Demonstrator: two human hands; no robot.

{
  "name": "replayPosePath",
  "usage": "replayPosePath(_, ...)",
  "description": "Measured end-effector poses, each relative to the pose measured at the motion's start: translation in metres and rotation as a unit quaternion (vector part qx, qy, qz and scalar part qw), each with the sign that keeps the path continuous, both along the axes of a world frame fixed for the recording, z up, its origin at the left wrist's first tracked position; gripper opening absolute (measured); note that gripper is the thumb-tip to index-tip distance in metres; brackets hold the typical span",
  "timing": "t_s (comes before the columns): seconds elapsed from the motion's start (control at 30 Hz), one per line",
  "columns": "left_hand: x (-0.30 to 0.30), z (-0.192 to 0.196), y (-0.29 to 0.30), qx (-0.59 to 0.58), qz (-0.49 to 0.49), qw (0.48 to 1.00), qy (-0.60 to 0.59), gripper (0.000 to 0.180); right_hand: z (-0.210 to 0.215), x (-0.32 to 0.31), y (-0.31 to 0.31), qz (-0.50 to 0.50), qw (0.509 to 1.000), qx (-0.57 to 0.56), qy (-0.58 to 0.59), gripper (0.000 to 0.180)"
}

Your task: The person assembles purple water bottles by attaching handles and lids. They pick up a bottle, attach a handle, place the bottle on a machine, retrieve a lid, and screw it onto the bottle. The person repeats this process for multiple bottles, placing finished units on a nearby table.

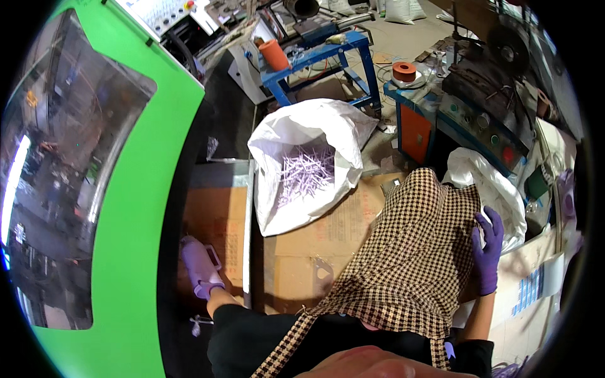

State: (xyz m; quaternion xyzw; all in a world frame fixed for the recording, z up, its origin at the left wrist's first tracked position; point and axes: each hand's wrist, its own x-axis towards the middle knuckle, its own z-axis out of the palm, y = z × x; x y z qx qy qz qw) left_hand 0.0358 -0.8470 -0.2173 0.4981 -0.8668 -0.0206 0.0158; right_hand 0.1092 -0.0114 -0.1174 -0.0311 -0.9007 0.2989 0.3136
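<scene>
My left hand (203, 289), in a purple glove, is down at the lower left, closed on the near end of a lavender jug-shaped plastic piece (200, 262). A loop like a handle sticks out of that piece's right side, and most of my fingers are hidden by it. Beneath it lies brown cardboard (228, 227) in a bay next to the green machine. On the right, my purple-gloved right hand (488, 249) is open, fingers apart and slightly bent, beside the edge of my checked apron (413, 246). Nothing shows in it.
Ahead stands an open white woven sack (274, 211) with many thin lavender plastic sticks (305, 173). The green machine (135, 183) with its window fills the left. A blue bench (315, 60) and a blue-orange cabinet (413, 129) stand farther off. Another white sack (507, 211) slumps at right.
</scene>
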Motion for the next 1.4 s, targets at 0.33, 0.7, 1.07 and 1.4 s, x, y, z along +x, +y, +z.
replayPosePath(0.33, -0.068, 0.05, -0.026, 0.24, 0.115, 0.85, 0.455, 0.039, 0.016, -0.017, -0.012, 0.053, 0.995, 0.069, 0.054, 0.032)
replayPosePath(0.7, -0.082, 0.147, 0.26, 0.405, -0.565, 0.637, 0.334, 0.04, 0.03, -0.045, -0.045, 0.15, 0.908, -0.391, -0.009, 0.055)
replayPosePath(1.07, -0.07, 0.105, 0.389, 0.471, -0.529, 0.637, 0.302, 0.111, 0.05, -0.05, -0.076, 0.12, 0.879, -0.44, 0.138, 0.092)
replayPosePath(1.4, -0.053, 0.239, 0.506, 0.21, -0.825, 0.482, 0.206, 0.122, 0.073, -0.075, -0.139, 0.431, 0.862, -0.259, 0.068, 0.155)
